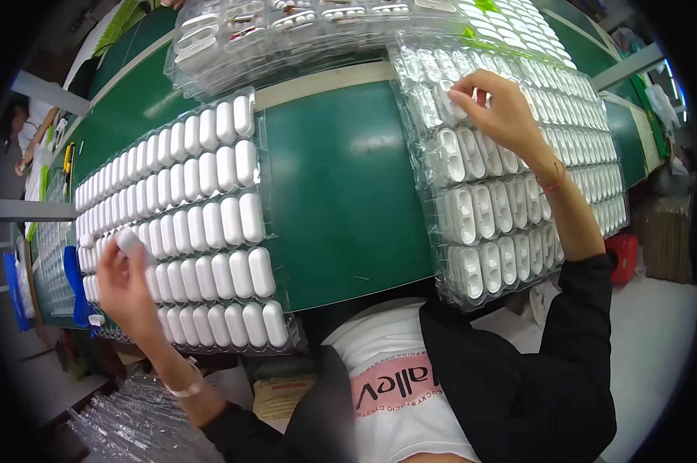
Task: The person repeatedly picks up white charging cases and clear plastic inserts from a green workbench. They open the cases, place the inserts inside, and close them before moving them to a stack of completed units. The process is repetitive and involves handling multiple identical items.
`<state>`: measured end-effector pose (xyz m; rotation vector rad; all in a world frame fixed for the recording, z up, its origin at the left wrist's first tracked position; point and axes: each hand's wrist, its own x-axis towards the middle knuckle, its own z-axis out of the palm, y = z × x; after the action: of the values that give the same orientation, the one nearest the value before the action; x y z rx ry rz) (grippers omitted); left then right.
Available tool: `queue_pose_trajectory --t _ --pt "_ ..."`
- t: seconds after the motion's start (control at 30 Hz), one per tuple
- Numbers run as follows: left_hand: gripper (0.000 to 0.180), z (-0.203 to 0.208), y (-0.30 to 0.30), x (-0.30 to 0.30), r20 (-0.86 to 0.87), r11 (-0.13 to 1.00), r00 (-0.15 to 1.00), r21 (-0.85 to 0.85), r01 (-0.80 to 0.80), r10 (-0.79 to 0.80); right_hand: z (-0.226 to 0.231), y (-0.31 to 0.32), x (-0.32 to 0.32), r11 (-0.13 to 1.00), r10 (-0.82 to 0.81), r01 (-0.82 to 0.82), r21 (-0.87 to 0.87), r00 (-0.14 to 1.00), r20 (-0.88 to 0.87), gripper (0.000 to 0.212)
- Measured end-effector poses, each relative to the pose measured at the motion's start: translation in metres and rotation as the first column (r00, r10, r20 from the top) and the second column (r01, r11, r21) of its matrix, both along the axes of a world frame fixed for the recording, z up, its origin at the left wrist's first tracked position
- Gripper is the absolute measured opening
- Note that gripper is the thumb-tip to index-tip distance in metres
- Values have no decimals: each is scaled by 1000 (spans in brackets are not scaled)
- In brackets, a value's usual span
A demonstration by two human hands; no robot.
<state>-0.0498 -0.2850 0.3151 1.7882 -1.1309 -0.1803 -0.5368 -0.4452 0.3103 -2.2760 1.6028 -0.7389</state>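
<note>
My left hand (126, 287), slightly blurred, is raised over the left tray. Between its thumb and fingers is a small white oblong case (130, 242). Beneath it, the clear plastic tray (293, 333) carries rows of smooth white oblong cases (261, 272), rounded sides up. On the right, another clear tray (433, 202) holds rows of white oblong shells (472, 272) with hollowed insides showing. Over this tray's upper rows my right hand (504, 116) is bent with thumb and fingers pinched together. Its fingertips are beside a white shell (445, 100); whether they grip it is unclear.
A green work surface (344, 193) lies between the trays. Stacked clear trays (286, 38) with small parts stand at the far side. Bright green pieces (483, 6) lie far right. A red object (622, 258) is beside my right arm; clear plastic sheets (136, 417) are lower left.
</note>
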Motion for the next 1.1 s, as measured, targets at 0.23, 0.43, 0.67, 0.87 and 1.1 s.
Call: queue_pose_trajectory --t 0.23,0.43,0.67,0.87,1.1 --pt "38 -9 66 -176 -392 931 846 -102 350 -361 -3 -13 4 999 -26 27 38 1000 -4 26" --pt "37 -29 35 -217 -810 846 391 -224 483 -438 12 19 30 924 191 -332 190 830 523 17" --pt "41 -31 18 -226 -768 838 382 -358 411 -515 3 73 78 802 249 -539 259 695 675 25" --pt "40 -39 19 -225 -739 845 432 -364 392 -518 -6 87 92 761 279 -593 261 664 694 28" --pt "41 -45 21 -225 -736 849 445 -350 396 -510 -10 87 92 763 311 -603 232 658 686 26"
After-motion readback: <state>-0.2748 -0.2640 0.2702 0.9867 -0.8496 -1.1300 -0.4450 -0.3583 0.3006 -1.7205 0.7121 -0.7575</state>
